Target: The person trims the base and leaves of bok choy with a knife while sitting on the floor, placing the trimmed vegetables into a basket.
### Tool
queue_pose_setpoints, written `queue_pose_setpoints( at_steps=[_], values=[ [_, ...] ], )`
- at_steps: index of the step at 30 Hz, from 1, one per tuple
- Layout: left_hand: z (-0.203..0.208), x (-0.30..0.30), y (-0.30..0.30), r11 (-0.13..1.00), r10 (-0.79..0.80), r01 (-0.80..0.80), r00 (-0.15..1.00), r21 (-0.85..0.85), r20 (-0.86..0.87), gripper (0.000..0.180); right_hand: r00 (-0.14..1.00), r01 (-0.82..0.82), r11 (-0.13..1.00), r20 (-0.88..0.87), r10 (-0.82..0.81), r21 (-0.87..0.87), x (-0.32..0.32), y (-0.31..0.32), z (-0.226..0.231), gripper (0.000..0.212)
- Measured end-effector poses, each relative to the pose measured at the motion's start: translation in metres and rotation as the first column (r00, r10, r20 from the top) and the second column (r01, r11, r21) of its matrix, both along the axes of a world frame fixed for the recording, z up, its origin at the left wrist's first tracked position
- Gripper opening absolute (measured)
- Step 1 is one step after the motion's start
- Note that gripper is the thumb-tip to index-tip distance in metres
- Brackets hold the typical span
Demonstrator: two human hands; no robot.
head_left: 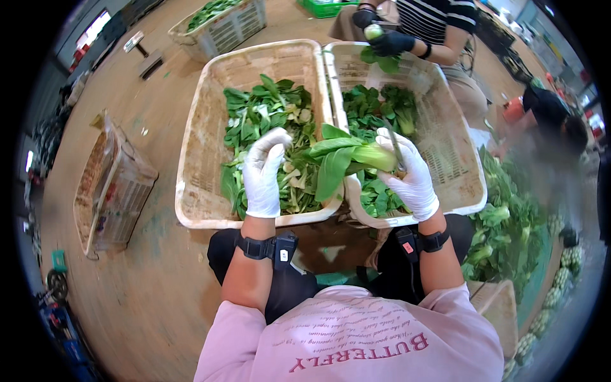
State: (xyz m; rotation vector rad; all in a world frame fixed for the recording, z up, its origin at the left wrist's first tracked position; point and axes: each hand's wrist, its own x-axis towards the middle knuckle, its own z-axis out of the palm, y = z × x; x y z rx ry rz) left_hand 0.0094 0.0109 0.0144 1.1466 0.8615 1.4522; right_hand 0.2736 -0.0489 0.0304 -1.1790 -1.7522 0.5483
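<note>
My right hand (410, 175), in a white glove, is closed around the base of a bok choy (347, 157), whose leaves point left. A thin knife blade (396, 149) sticks up between the same hand's fingers; its handle is hidden. My left hand (263, 172), also white-gloved, is a little apart from the bok choy's leaves, thumb and curled fingers apart with nothing visible between them. Below it, loose green and yellowish leaves (267, 108) lie in the left plastic crate (210, 146). The right crate (455, 149) holds several bok choy (401, 111).
Across the right crate a person in black gloves (391, 43) holds a bok choy (373, 32). A large heap of bok choy (503, 223) lies at my right, near another person (554, 114). Other crates stand at left (121, 184) and far left (223, 32).
</note>
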Motion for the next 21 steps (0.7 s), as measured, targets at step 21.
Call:
queue_pose_setpoints(
  at_steps=[21],
  values=[
    [-0.049, 0.024, 0.012, 0.950, -0.285, 0.183, 0.842, -0.255, -0.459, 0.030, -0.246, 0.897, 0.102, -0.679, -0.692, -0.429, 0.413, -0.277, -0.058, 0.042]
  ],
)
